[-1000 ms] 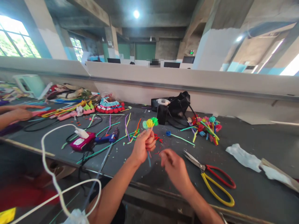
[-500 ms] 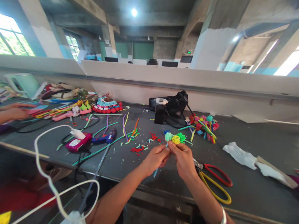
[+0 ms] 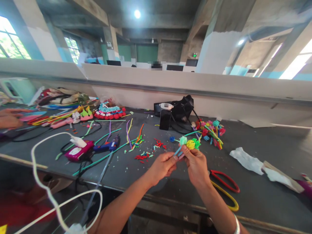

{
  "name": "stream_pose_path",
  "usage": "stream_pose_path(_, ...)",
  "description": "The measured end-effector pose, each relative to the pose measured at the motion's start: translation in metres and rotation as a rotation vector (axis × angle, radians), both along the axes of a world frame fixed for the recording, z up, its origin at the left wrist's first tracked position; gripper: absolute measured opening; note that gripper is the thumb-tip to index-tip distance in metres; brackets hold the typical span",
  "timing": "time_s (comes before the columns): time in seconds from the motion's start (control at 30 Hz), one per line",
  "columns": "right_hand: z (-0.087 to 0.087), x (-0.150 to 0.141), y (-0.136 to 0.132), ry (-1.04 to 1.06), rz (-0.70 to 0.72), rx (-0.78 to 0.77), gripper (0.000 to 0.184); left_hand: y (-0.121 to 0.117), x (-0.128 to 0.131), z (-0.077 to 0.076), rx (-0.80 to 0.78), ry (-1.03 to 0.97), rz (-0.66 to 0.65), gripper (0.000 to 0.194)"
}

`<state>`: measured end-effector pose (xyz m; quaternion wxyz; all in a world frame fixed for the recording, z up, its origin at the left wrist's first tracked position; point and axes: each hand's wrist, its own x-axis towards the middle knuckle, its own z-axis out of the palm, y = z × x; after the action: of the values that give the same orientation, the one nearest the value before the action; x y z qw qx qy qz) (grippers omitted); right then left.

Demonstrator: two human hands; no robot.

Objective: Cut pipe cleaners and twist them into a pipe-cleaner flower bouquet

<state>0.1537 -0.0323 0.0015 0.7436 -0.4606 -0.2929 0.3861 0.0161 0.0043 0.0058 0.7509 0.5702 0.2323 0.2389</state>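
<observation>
Above the table edge, my left hand [image 3: 162, 166] pinches the light-blue stems [image 3: 177, 151] of a small bunch of fuzzy pipe-cleaner flowers. My right hand [image 3: 198, 165] is closed round the same bunch just below its heads. Those heads are a mint flower [image 3: 183, 140], a yellow flower [image 3: 190, 145] and a green flower [image 3: 196, 143]. Just beyond them shows a dark-blue flower [image 3: 172, 139]; whether it is lying on the table I cannot tell. Scissors with red and yellow handles [image 3: 225, 180] lie beside my right wrist, their blades hidden by my arm.
A blue glue gun [image 3: 107, 146] and a magenta box with a white plug [image 3: 79, 151] lie left. Red and green clippings [image 3: 142, 157] litter the middle. Behind stand a phone [image 3: 165, 120] and black bag [image 3: 185, 109]; finished flowers [image 3: 211, 131] lie right. Another person's hand [image 3: 11, 118] is far left.
My hands and the flower bunch have shifted slightly right, and the stems between them show more. The mint flower and the dark-blue one now appear farther apart. The camera has turned a little right.
</observation>
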Motion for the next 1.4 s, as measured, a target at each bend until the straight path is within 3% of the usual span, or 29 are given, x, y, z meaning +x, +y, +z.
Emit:
stream_pose_path(0.17,0.009,-0.005,-0.003,0.057,0.141,-0.025,0.029,-0.006,0.002,-0.001,0.032,0.079,0.081,0.048)
stream_pose_path(0.37,0.018,-0.004,-0.009,0.161,0.169,-0.060,0.034,-0.013,0.006,-0.002,0.068,0.074,0.050,0.051)
stream_pose_path(0.63,0.024,0.006,-0.013,0.234,0.292,0.047,0.025,-0.011,0.004,-0.003,0.077,0.066,0.009,0.050)
stream_pose_path(0.9,0.022,0.034,-0.007,0.362,0.066,0.152,0.013,-0.009,0.001,0.002,0.075,0.104,0.022,0.047)
stream_pose_path(1.1,0.019,0.078,-0.004,0.394,-0.054,0.249,0.035,-0.007,0.001,0.000,-0.034,-0.044,0.097,0.040)
stream_pose_path(1.2,0.007,0.068,-0.002,0.400,0.005,0.160,0.033,-0.007,0.004,-0.001,-0.056,-0.103,0.150,0.040)
stream_pose_path(1.27,-0.001,0.048,-0.002,0.380,0.086,0.060,0.025,-0.007,0.006,-0.002,-0.057,-0.122,0.182,0.040)
stream_pose_path(1.4,-0.007,0.006,-0.006,0.296,0.199,-0.037,0.032,-0.006,0.005,-0.002,-0.006,-0.081,0.231,0.040)
